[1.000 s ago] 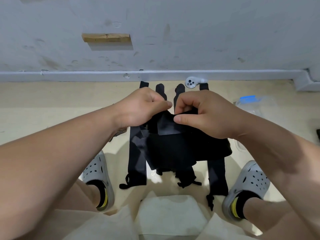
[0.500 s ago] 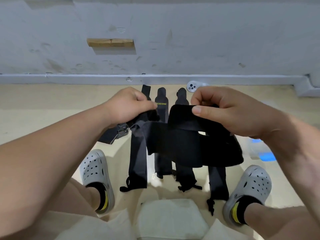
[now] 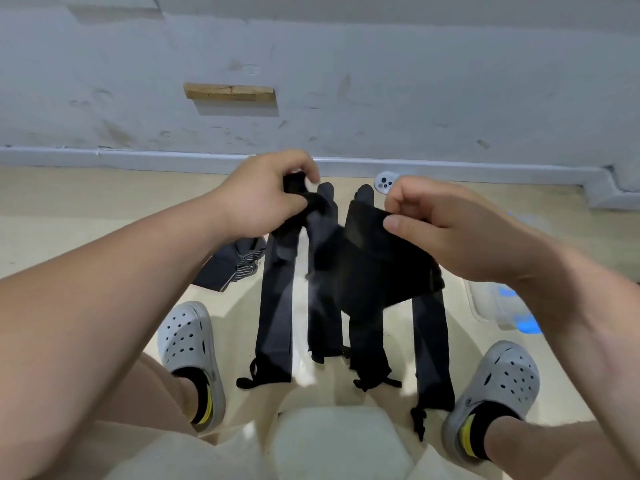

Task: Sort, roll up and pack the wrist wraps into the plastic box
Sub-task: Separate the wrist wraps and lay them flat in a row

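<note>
At floor level below a scuffed grey wall point(image 3: 415, 81), head view, clock positions read from frame centre. At 10 o'clock, left hand point(image 3: 266, 199): fingers curled, gripping the bunched narrow end of a black wrist wrap point(image 3: 377, 268). At 3 o'clock, right hand point(image 3: 450, 233): thumb and fingers pinching the flat wide end of the same wrap. Wrap lifted off the floor, slung between both hands and sagging at centre, slightly blurred. Beneath it, on the pale floor point(image 3: 69, 202), four more black wraps point(image 3: 277, 323) laid flat side by side, running from 12 down to 6 o'clock, loops at the near ends; upper parts of the middle ones hidden behind the lifted wrap. At 4 o'clock, clear plastic box point(image 3: 488, 299) with blue latches, on the floor, largely hidden behind the right forearm; contents not discernible. At 1 o'clock, small white controller point(image 3: 383, 183) near the skirting. At 8 o'clock, folded grey patterned item point(image 3: 225, 268) just beside the leftmost wrap. At 7 and 5 o'clock, grey clogs point(image 3: 187, 337) flanking the row. At 6 o'clock, pale seat edge point(image 3: 336, 441). At 11 o'clock, high on the wall, short wooden block point(image 3: 230, 92).
</note>
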